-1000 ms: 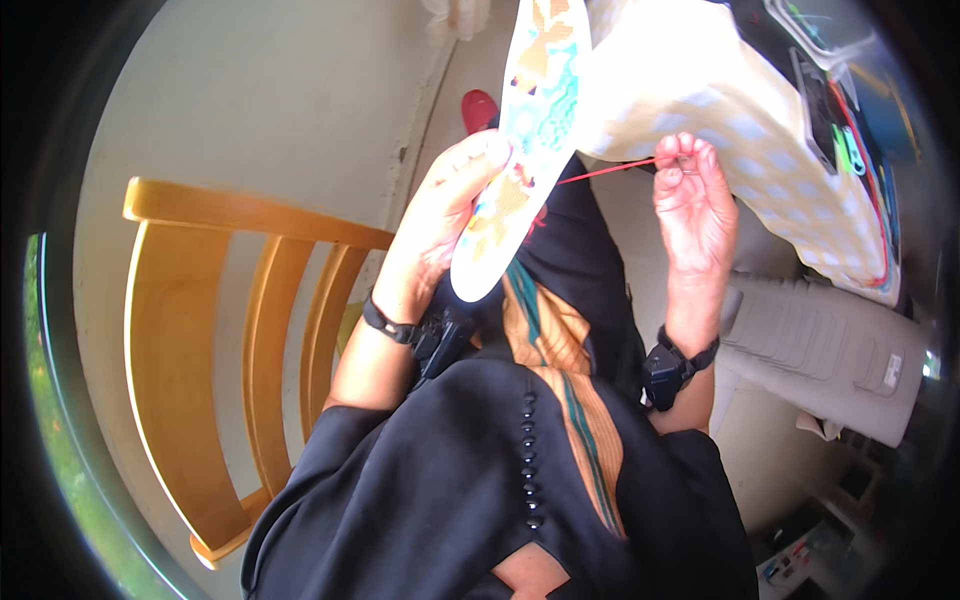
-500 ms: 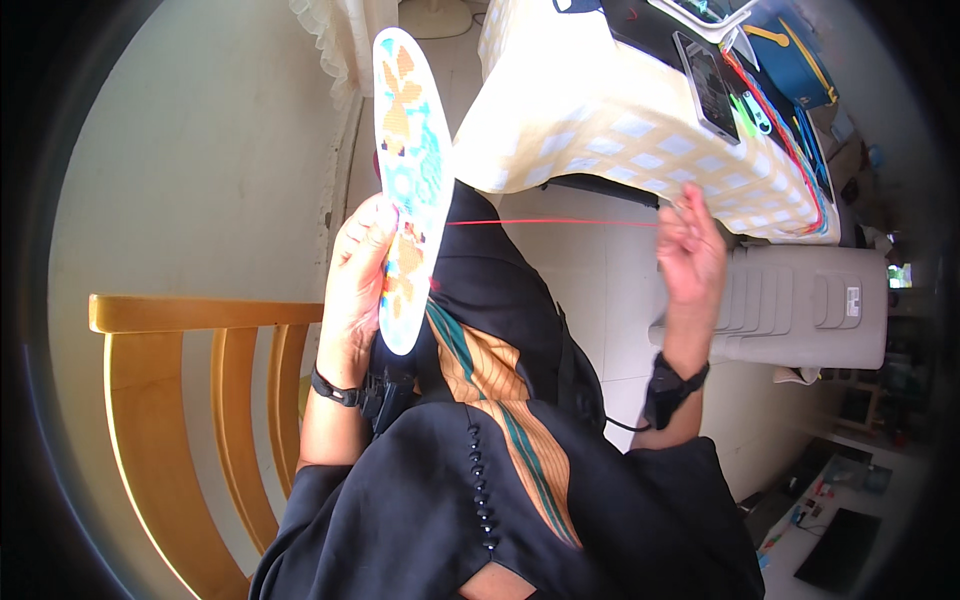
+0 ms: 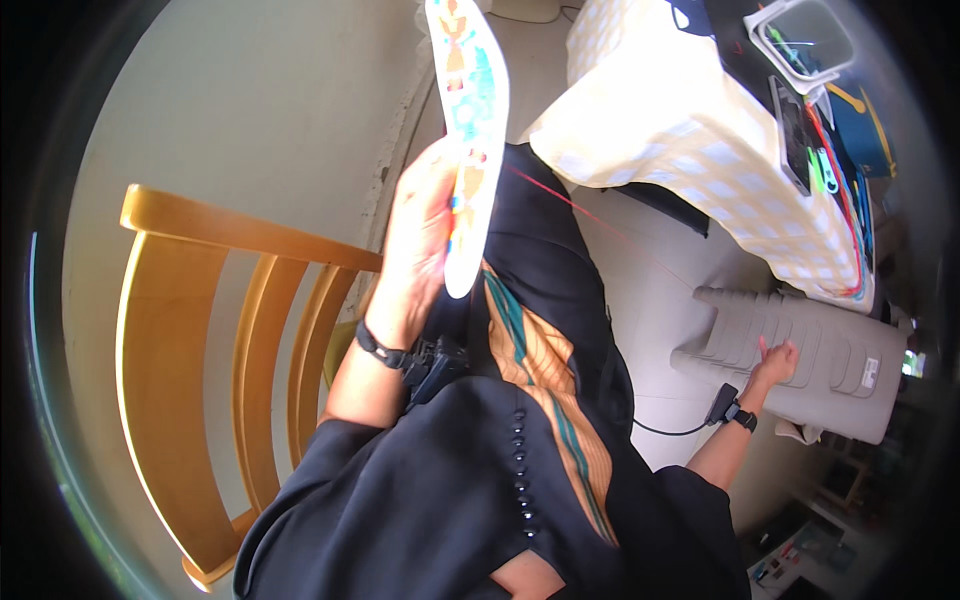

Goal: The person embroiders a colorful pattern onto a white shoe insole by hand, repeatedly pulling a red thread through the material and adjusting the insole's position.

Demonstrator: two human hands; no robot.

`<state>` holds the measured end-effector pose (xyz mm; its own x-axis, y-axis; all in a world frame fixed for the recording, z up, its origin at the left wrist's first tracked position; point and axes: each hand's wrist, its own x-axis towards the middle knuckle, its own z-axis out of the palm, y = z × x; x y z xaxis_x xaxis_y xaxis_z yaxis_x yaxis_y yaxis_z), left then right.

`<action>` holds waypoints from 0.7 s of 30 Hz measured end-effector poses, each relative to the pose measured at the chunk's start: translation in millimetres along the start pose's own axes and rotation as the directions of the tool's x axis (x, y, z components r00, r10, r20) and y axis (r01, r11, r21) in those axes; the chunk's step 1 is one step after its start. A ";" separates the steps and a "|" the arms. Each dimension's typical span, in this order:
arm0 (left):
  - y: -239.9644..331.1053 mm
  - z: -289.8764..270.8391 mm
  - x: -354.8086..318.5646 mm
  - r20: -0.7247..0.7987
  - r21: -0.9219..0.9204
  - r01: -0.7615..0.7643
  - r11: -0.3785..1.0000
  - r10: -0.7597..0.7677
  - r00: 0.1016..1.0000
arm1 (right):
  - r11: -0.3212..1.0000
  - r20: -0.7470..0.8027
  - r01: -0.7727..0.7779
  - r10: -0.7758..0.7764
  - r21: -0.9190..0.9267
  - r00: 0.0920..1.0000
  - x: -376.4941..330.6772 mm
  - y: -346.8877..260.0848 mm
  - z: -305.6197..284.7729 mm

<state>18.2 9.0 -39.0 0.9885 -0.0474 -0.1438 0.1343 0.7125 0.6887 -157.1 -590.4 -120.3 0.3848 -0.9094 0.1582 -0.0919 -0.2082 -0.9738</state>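
My left hand (image 3: 420, 215) grips a long white insole (image 3: 474, 130) by its edge, near the lower half. Orange, turquoise and dark red stitched patterns cover its face, and it stands nearly upright in front of me. From behind the insole a red thread (image 3: 565, 200) runs down to the right, growing faint toward my right hand (image 3: 777, 362). That hand is far out to the right with its fingers closed in a pinch, apparently on the thread's far end. Any needle there is too small to make out.
At the upper right stands a table with a checked cloth (image 3: 665, 130), holding a phone (image 3: 795, 135), a white-framed tray (image 3: 800, 45), a blue container (image 3: 868, 135) and coloured threads (image 3: 843, 195). A grey plastic stool (image 3: 840, 350) lies beyond my right hand; a wooden chair back (image 3: 180, 330) is left.
My right hand has swung outward and down to the right, drawing the red thread longer and slanting it. The insole has shifted up and right in view with my left hand.
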 end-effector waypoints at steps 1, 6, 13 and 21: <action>-3.3 6.9 -0.7 0.008 -0.027 0.003 1.000 -0.003 1.000 | 0.999 0.032 0.037 -0.036 -0.023 0.999 -14.5 -5.2 18.2; -5.9 4.1 -1.0 0.624 -0.319 0.537 0.781 -0.253 0.739 | 0.979 0.474 0.202 -0.182 0.008 0.862 -156.0 -151.8 173.2; -12.8 8.1 -12.0 0.707 -0.410 0.681 0.606 -0.260 0.657 | 0.780 0.759 0.494 -0.571 0.384 0.313 -305.2 -242.9 249.2; -14.3 4.8 -24.8 0.655 -0.456 0.682 0.572 -0.303 0.692 | 0.744 0.753 0.423 -0.630 0.517 0.189 -327.4 -249.2 264.2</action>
<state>-7.9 -3.4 -41.9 0.6893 -0.7073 0.1569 0.7189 0.6945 -0.0277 -17.6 -145.6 27.3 0.8221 0.2307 0.5205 0.5692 -0.3537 -0.7422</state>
